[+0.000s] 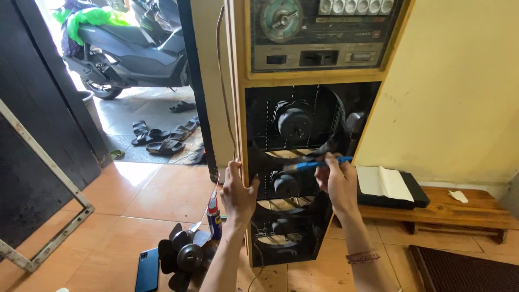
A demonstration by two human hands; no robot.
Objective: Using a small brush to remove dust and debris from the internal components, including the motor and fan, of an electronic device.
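Tall wooden cabinet stands upright against a yellow wall, front open, dark inside. Upper part is a control panel with a round dial and a row of pale buttons. Below it the open bay shows black fan motors stacked one over another, belt or hose curving at the right side. Doorway at left, parked scooter outside, several dark sandals on the threshold. Metal frame leans at far left over orange floor tiles. Low wooden bench to the right of the cabinet, black flat box with an open white booklet resting on it. Dark mat on floor at lower right. On the floor just left of the cabinet base: a black fan blade wheel, a spray can with red cap upright just behind it, a dark phone lying flat beside it. Left hand is wrapped around the cabinet's left front edge, fingers curled on the wood. Right hand is closed around a blue-handled tool, held roughly level with a slight upward tilt to the right, its dark working end pointing left into the bay near the middle motor; tip too dark to tell if it touches. Bracelet on right forearm.
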